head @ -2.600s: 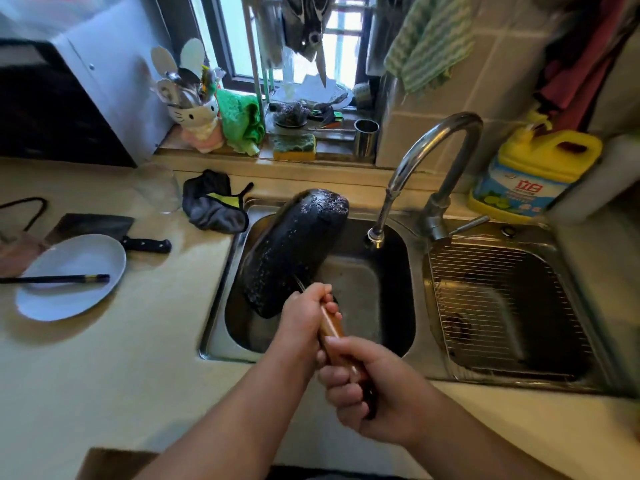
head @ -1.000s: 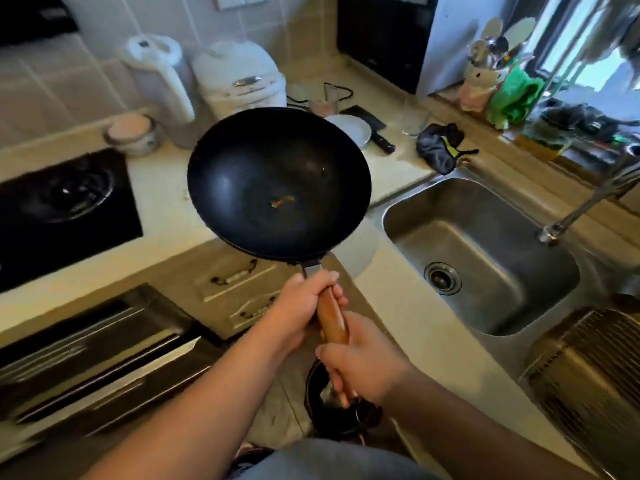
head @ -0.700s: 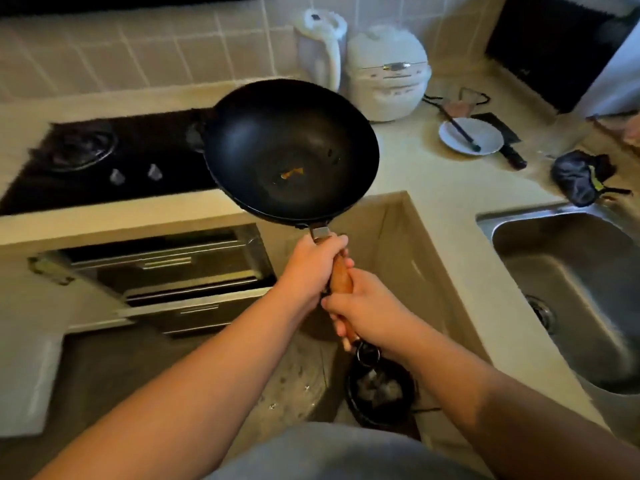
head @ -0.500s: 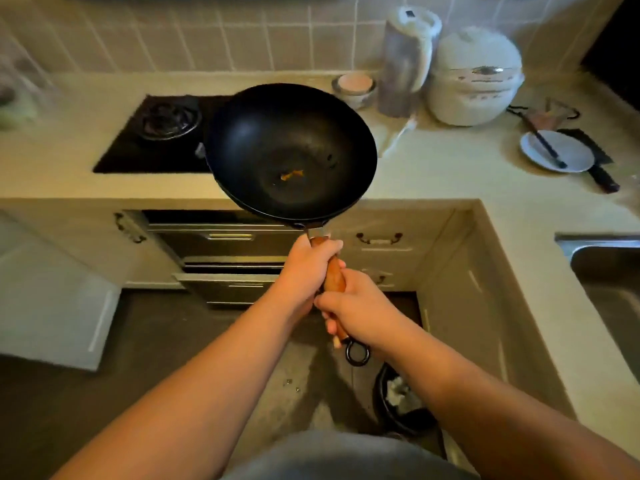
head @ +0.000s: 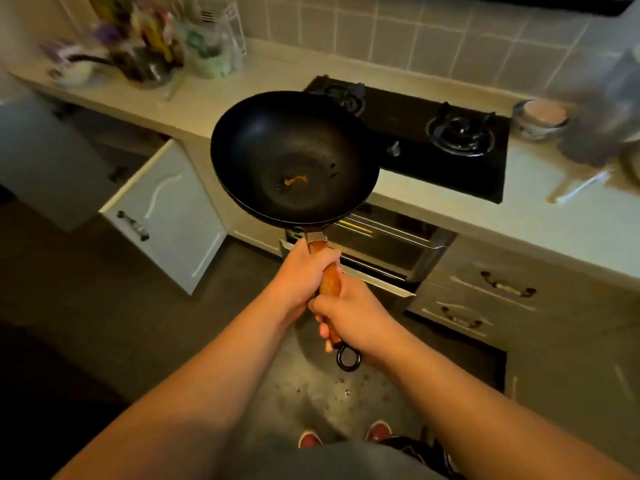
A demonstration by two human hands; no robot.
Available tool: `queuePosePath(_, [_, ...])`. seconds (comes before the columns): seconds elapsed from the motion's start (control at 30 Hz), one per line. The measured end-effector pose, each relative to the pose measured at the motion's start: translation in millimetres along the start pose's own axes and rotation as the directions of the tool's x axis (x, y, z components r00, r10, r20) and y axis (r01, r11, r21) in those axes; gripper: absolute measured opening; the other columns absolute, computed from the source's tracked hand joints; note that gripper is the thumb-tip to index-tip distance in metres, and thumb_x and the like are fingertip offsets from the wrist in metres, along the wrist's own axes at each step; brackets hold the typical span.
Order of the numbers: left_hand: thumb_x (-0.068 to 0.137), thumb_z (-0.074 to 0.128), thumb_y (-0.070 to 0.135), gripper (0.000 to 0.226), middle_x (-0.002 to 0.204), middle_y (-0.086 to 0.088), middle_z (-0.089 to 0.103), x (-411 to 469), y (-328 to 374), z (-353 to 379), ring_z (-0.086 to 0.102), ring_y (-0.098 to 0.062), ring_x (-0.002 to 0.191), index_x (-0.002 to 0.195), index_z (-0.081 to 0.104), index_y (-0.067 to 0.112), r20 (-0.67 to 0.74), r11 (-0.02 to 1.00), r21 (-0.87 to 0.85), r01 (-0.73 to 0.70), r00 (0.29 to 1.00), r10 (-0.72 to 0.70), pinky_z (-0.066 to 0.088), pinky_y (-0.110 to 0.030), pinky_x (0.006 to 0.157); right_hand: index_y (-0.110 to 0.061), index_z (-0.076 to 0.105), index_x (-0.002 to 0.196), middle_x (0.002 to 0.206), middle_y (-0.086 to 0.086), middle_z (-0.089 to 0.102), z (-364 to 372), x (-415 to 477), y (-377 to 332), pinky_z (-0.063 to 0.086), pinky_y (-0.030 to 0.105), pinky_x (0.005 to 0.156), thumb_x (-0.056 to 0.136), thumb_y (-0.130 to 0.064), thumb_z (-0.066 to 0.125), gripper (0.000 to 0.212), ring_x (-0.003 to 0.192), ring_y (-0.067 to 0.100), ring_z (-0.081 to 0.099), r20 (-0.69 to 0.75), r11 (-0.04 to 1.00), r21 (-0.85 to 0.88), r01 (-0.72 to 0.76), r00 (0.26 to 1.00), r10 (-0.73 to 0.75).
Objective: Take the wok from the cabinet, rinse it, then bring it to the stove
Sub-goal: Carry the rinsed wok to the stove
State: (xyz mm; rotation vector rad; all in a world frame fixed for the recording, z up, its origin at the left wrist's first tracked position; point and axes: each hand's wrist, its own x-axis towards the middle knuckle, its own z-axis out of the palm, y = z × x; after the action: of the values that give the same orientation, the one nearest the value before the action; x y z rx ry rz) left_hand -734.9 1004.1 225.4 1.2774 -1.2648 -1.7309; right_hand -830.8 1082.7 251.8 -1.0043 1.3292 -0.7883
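The black wok (head: 294,157) is held up in the air, mouth facing me, in front of the counter edge and just left of the black gas stove (head: 433,140). A small orange bit lies in its bottom. Both hands grip its wooden handle (head: 330,282): my left hand (head: 304,271) near the wok, my right hand (head: 353,317) lower, just above the metal hanging ring. The wok hides the stove's left burner in part; the right burner (head: 460,133) is uncovered.
A white cabinet door (head: 166,216) stands open at the left, and a metal drawer rack (head: 381,244) is pulled out under the stove. Blurred jars and bags crowd the back left counter (head: 149,46). A bowl (head: 540,117) sits right of the stove.
I have turned left, away from the sink, carrying the wok in both hands. The stove has shifted from the left of the view to right behind the wok. My grip is unchanged.
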Motion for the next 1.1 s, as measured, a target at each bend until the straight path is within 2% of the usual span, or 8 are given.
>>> queuePosePath(0.1, [0.083,0.064,0.020,0.013,0.081,-0.009,0.058,9.2,1.0,-31.8,0.059,-0.023,0.078,0.094,0.060,0.016,-0.082,1.000,-0.021,0.007,0.997,-0.009,0.050,-0.041,0.078,-0.012,0.060,0.085,0.059,0.002,0.058,18.2,27.9,-8.1,0.053,0.027,0.046,0.085,-0.005,0.057,0.007,0.045,0.009,0.059,0.047,0.998,-0.057,0.002,0.999,0.001])
queuePosePath(0.17, [0.083,0.064,0.021,0.009,0.079,-0.008,0.059,19.6,5.3,-50.6,0.059,-0.022,0.078,0.091,0.061,0.018,-0.122,1.000,-0.021,-0.006,0.993,0.004,0.051,-0.041,0.078,-0.012,0.060,0.083,0.059,0.002,0.058,27.1,49.6,-15.1,0.054,0.029,0.047,0.084,-0.006,0.058,0.007,0.046,0.011,0.059,0.085,0.997,-0.078,0.006,0.996,0.001])
queuePosePath(0.2, [0.082,0.064,0.021,0.004,0.076,-0.006,0.060,26.4,8.6,-59.3,0.060,-0.019,0.075,0.086,0.064,0.022,-0.140,1.000,-0.011,-0.013,0.990,0.011,0.051,-0.039,0.077,-0.013,0.060,0.082,0.059,0.002,0.058,30.4,61.2,-19.8,0.053,0.029,0.046,0.084,-0.006,0.058,0.007,0.046,0.011,0.059,0.104,0.996,-0.085,0.006,0.995,0.003])
queuePosePath(0.3, [0.077,0.063,0.023,0.021,0.062,0.003,0.061,51.7,22.1,-83.3,0.060,-0.011,0.063,0.061,0.070,0.035,-0.172,0.999,-0.003,-0.034,0.984,0.033,0.051,-0.034,0.070,-0.013,0.058,0.084,0.060,0.004,0.059,37.2,100.4,-36.2,0.051,0.028,0.043,0.084,-0.007,0.057,0.006,0.046,0.012,0.060,0.138,0.995,-0.097,0.002,0.990,0.011])
queuePosePath(0.53, [0.068,0.067,0.037,0.006,0.064,0.006,0.063,134.8,53.7,-136.5,0.063,-0.010,0.065,0.071,0.070,0.041,-0.285,0.999,-0.029,-0.044,0.958,0.033,0.053,-0.031,0.068,-0.010,0.059,0.080,0.059,0.005,0.057,38.9,199.4,-84.8,0.050,0.027,0.042,0.083,-0.003,0.054,0.008,0.045,0.010,0.058,0.222,0.996,-0.091,0.023,0.975,-0.002])
queuePosePath(0.7, [0.070,0.065,0.030,0.015,0.058,0.007,0.061,184.8,80.6,-170.2,0.059,-0.008,0.058,0.061,0.071,0.041,-0.305,0.989,-0.093,-0.116,0.949,0.083,0.050,-0.026,0.059,-0.009,0.058,0.076,0.051,0.003,0.056,41.7,258.4,-121.5,0.048,0.024,0.038,0.082,-0.003,0.053,0.010,0.036,0.008,0.054,0.264,0.992,-0.124,0.025,0.965,0.009])
queuePosePath(0.87, [0.076,0.061,0.020,0.024,0.057,0.007,0.060,223.9,99.8,-210.5,0.058,-0.006,0.054,0.060,0.066,0.036,-0.312,0.988,-0.092,-0.128,0.946,0.093,0.050,-0.020,0.054,-0.007,0.058,0.082,0.051,0.004,0.054,60.3,312.1,-145.3,0.046,0.025,0.038,0.081,-0.003,0.052,0.007,0.039,0.010,0.055,0.262,0.994,-0.106,0.017,0.965,0.011])
queuePosePath(1.1, [0.073,0.062,0.023,0.022,0.059,0.005,0.058,281.4,111.3,-290.9,0.056,-0.011,0.060,0.057,0.068,0.037,-0.216,0.991,-0.077,-0.107,0.972,0.088,0.047,-0.030,0.064,-0.009,0.057,0.074,0.053,0.005,0.054,113.3,386.3,-170.1,0.047,0.026,0.039,0.083,-0.002,0.053,0.013,0.041,0.013,0.054,0.157,0.994,-0.112,-0.020,0.987,0.037])
